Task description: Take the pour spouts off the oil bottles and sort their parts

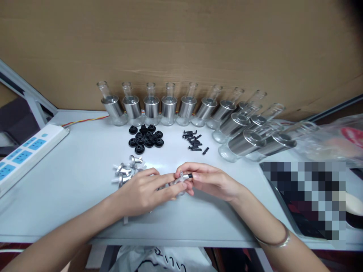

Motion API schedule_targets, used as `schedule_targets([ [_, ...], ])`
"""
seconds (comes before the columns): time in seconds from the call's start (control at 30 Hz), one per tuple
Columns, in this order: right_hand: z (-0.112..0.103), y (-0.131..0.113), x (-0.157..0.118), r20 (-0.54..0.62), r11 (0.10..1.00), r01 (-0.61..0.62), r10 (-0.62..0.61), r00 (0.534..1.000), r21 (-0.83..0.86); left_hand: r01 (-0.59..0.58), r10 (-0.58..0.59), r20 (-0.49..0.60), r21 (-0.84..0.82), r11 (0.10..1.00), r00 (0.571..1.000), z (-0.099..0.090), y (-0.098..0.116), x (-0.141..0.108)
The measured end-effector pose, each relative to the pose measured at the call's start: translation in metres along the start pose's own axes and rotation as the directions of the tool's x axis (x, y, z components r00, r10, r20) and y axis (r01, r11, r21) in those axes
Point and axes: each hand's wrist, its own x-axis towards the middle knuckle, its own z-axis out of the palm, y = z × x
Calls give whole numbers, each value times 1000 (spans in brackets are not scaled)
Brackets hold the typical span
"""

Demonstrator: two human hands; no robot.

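My left hand (149,190) and my right hand (211,182) meet over the front of the table. Between their fingertips is a silver bottle pourer spout (182,179), its lower part mostly hidden. A small black piece (190,175) sits at the spout's end, pinched by my right thumb and fingers. My left fingers close around the spout's body. Several more silver pourer spouts (124,179) with pale tubes lie partly behind my left hand. Beyond my hands are a cluster of black ribbed stoppers (149,141) and a loose group of small black flaps (195,142).
Several glass bottles with steel sleeves (169,107) line the back and right of the table (85,158), before a cardboard wall (181,45). A white power strip (31,153) lies left. At right are a plastic bag (331,141) and a blurred-out flat object (306,204).
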Motion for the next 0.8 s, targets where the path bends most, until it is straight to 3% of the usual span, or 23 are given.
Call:
schedule_targets([
  [0.8, 4, 2, 1, -63, 1000, 15, -15, 998, -2, -11, 11, -6, 11, 1000, 1000, -1, 0, 2],
])
